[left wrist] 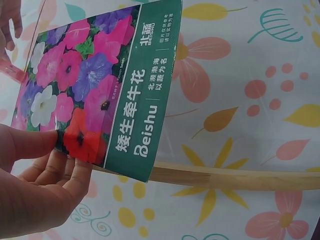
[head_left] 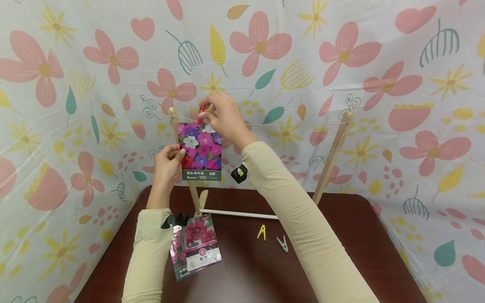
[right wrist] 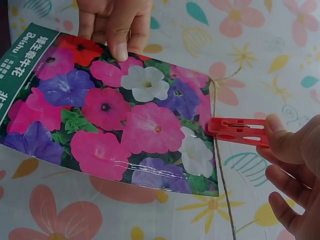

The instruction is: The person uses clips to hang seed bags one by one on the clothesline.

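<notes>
The flower packet (head_left: 201,155) was held upright at the string (head_left: 295,124), near its left end, with its long axis roughly vertical, its green lettered band lowermost and its blossoms facing the head camera. Its left edge was pinched by the left hand (head_left: 168,163); the red clothespin (right wrist: 239,129) at its top edge was pinched by the right hand (head_left: 229,120). Two more packets (head_left: 203,250) were laid toward the dark table's (head_left: 257,275) left edge; a floral sheet (head_left: 295,94) was hung beyond the far edge.
</notes>
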Tool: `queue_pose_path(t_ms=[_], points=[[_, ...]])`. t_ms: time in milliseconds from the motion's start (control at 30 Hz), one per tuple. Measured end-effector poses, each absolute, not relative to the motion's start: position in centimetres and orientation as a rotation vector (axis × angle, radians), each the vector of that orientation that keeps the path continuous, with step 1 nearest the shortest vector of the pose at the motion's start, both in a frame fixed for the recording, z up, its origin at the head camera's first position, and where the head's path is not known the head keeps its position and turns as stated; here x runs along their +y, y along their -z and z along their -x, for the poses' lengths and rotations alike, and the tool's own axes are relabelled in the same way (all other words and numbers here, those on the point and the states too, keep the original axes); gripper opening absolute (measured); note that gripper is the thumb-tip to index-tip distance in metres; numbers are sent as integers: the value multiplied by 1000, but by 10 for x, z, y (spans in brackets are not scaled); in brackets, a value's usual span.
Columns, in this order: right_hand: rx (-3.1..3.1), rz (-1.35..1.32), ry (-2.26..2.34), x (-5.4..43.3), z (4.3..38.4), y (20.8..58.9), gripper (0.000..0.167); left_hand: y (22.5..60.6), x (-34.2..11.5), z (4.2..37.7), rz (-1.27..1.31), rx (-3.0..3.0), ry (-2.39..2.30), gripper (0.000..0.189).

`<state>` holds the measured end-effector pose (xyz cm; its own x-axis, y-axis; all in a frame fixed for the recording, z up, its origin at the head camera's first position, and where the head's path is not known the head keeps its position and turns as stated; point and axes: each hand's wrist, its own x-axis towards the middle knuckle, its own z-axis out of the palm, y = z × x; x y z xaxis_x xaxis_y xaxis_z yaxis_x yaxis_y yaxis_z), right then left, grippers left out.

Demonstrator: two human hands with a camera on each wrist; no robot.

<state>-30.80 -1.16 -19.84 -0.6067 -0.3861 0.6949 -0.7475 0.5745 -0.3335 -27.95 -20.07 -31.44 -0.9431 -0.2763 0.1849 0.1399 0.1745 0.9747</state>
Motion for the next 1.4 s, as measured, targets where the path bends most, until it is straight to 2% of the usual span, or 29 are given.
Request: queue_pose_path(t_ms=[1400], points=[[-2335,-869,-856,-20,312,204,18,320,-197,295,-144,-2075,1829,26]])
